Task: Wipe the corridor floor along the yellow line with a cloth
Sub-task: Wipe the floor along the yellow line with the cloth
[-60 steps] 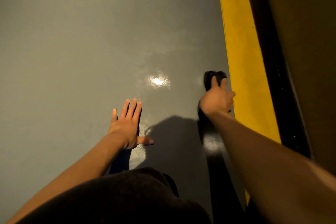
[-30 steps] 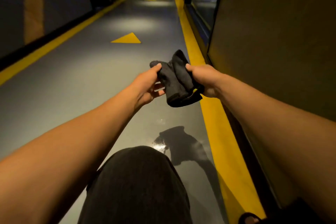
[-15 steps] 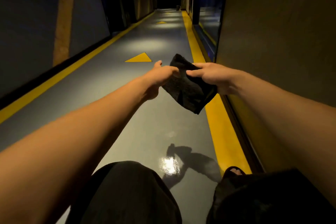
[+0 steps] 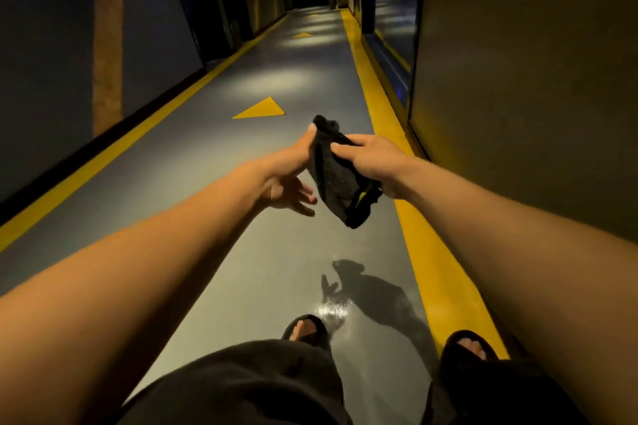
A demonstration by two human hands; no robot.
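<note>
Holding the crumpled black cloth in mid-air above the grey corridor floor beside the yellow line, right hand fingers curled round it, left hand pinching its top with lower fingers spread, risking a drop from so light a pinch.

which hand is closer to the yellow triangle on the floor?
Left. The left hand sits just below and right of the yellow triangle in the head view, pinching the cloth. The right hand grips the cloth further right, over toward the yellow line.

You look down a dim corridor: glossy grey floor, yellow triangle ahead, dark walls either side
</note>
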